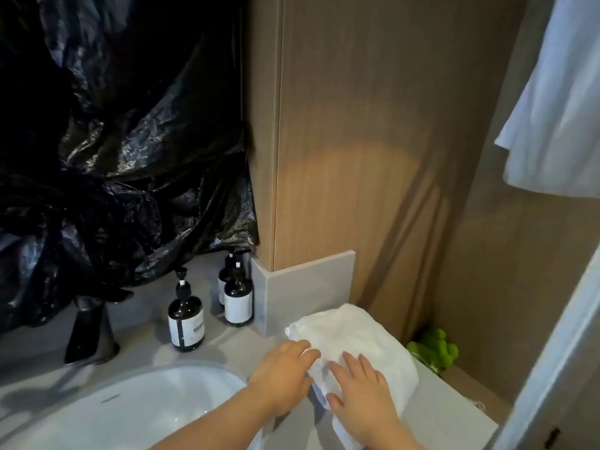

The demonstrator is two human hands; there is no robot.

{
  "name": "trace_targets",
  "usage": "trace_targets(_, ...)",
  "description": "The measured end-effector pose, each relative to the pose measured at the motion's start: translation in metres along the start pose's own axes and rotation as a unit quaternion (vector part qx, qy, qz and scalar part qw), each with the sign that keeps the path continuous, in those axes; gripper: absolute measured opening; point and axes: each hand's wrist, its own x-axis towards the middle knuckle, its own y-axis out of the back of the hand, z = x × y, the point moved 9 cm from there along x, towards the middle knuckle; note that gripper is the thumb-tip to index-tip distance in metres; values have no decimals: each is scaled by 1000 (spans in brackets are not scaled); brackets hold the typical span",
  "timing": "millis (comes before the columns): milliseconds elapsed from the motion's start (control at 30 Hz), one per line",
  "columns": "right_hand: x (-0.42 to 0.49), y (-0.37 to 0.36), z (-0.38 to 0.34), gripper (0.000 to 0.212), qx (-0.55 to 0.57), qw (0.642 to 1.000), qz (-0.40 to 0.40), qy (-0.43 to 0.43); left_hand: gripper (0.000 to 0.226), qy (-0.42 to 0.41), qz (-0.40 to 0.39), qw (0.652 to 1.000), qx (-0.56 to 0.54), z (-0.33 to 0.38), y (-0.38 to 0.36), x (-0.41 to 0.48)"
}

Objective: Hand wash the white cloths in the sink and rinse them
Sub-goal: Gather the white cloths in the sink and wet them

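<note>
Two hands rest on one folded white cloth (367, 332), which lies on the grey tabletop (453, 409) just to the right of the sink (139, 401), not in the basin. The cloth's far end reaches the grey tile upstand (302, 287) at the foot of a wood-panelled wall (357, 157). The left hand (285, 375) lies palm down with its fingers nearly straight; its fingertips touch the cloth's left edge and it holds nothing. The right hand (362, 396) lies flat on top of the cloth with straight, slightly spread fingers, pressing on the fabric rather than gripping it. Both bare forearms come in from the lower edge of the view. The white oval basin is set into the tabletop, and a dark faucet (91, 332) stands behind it. Three brown pump bottles with pale labels stand to the faucet's right: one bottle (185, 319) nearer the basin, a second bottle (238, 302) close to the upstand, and a third bottle (223, 280) partly hidden behind the second. Crumpled black plastic sheeting (113, 157) covers the wall above the faucet. Beyond the tabletop's right edge sits a bright green object (435, 349) whose kind I cannot tell, and a white fabric (558, 108) hangs at the upper right.
</note>
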Motion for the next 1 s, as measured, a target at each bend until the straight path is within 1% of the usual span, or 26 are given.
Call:
trace_targets(67,2,-3,12,94,30,999,-3,-24,52,-5,-16,1000,9,3,-9,11)
trace_targets(100,2,-5,19,94,39,999,-7,-37,55,-6,-27,999,16,4,-16,16)
trace_targets(167,4,-6,29,82,57,997,-4,-54,58,-11,-46,999,27,7,-26,26)
trace_targets(200,5,-8,31,82,65,996,-10,-58,59,-16,-61,997,31,10,-34,30)
trace_targets(300,10,-16,40,92,82,994,-21,-66,59,-30,-77,996,25,7,-46,40)
trace_targets(333,13,-19,41,98,87,994,-25,-64,60,-37,-82,996,26,5,-50,43)
trace_targets(367,16,-21,41,108,93,994,-21,-59,62,-43,-84,995,23,3,-52,46)
trace_targets(433,20,-20,40,134,104,993,2,-51,74,-50,-75,996,12,1,-54,52)
trace_targets(467,23,-20,43,139,107,993,21,-54,82,-53,-60,997,2,1,-53,54)
trace_targets(533,25,-18,49,140,115,990,51,-67,94,-44,-18,998,-40,0,-48,57)
trace_targets(600,27,-19,51,142,121,987,68,-78,86,-35,18,994,-104,-1,-45,59)
trace_targets(633,27,-17,51,139,126,986,77,-82,78,-31,30,990,-131,-1,-43,61)
trace_targets(667,27,-17,50,129,138,984,79,-83,65,-27,35,988,-151,-2,-41,62)
trace_targets(700,25,-16,49,106,153,982,80,-80,50,-23,33,985,-166,-2,-39,63)
trace_targets(733,23,-13,48,76,175,978,79,-81,39,-21,29,984,-177,-3,-38,63)
trace_targets(767,21,-10,47,55,194,974,83,-83,33,-20,29,981,-189,-3,-35,64)
trace_targets(800,18,-5,47,46,214,969,94,-84,30,-19,28,978,-205,-3,-32,64)
trace_targets(867,15,1,49,40,273,951,126,-76,26,-13,38,968,-248,-3,-23,63)
trace_targets(933,9,12,48,26,356,917,172,-55,22,-2,66,955,-288,-2,-9,59)
trace_targets(1000,3,25,45,18,415,883,216,-37,21,5,100,945,-313,0,8,55)
